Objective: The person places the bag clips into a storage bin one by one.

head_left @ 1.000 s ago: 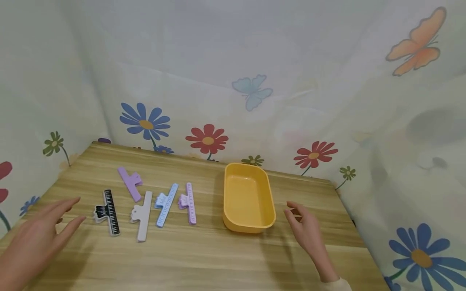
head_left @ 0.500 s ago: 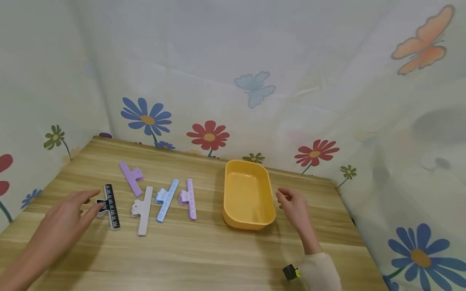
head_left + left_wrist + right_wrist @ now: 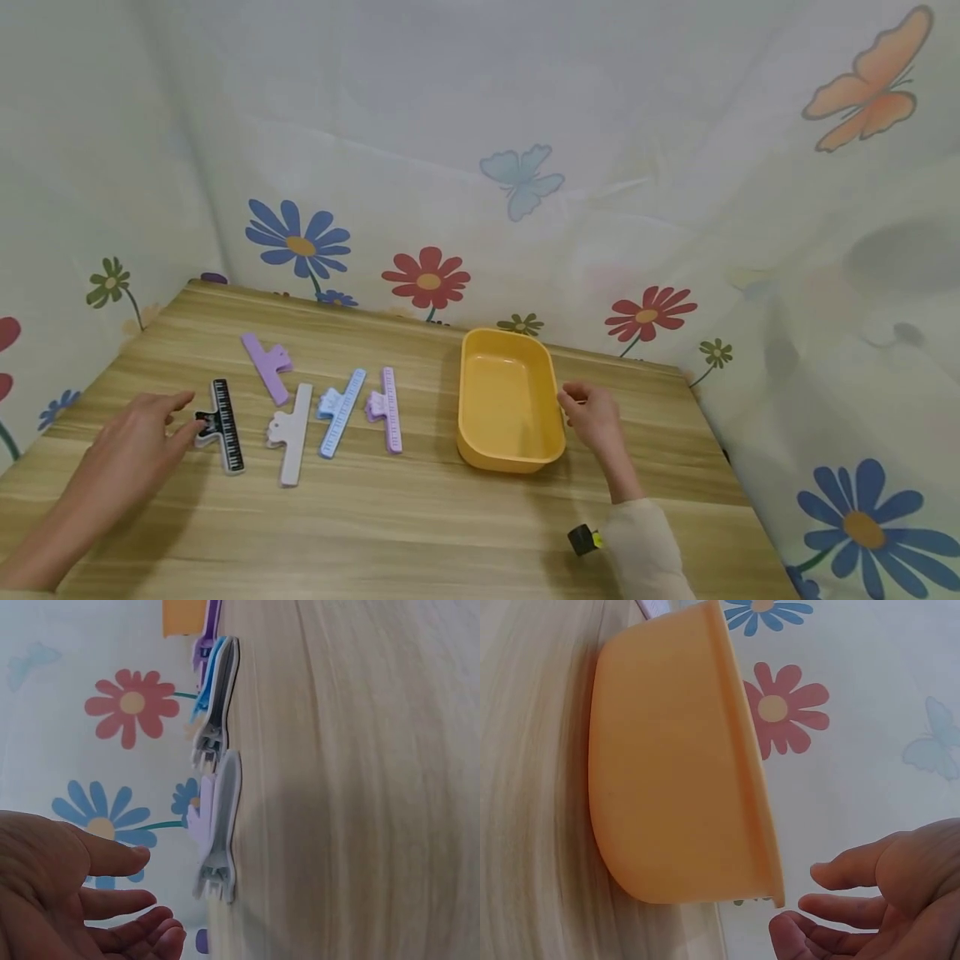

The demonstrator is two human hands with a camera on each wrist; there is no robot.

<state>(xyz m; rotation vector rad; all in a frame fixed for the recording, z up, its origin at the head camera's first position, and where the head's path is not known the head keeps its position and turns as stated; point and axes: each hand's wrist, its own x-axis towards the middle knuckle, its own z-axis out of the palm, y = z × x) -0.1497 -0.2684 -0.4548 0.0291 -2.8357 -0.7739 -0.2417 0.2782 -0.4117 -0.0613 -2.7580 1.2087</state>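
Note:
My left hand (image 3: 138, 446) hovers at the left end of the table, its thumb and fingers parted beside a black-and-white clip (image 3: 228, 427) with a piano-key pattern. A gap separates the fingers from that clip (image 3: 225, 825) in the left wrist view. To its right lie a purple clip (image 3: 266, 369), a white clip (image 3: 296, 435), a light-blue clip (image 3: 343, 414) and a lilac clip (image 3: 393, 410). My right hand (image 3: 596, 421) is beside the right rim of a yellow plastic bin (image 3: 512, 462). In the right wrist view, the loosely bent fingers sit just off the rim, holding nothing.
The wood-grain table (image 3: 360, 533) ends at a flower-printed cloth (image 3: 360, 200) behind and on both sides. A small black object (image 3: 581, 540) with a yellow-green part shows beside my right sleeve (image 3: 641, 542).
My left hand has moved right, close to the piano-key clip. My right hand has moved left to the bin's rim. The clips and bin rest where they were.

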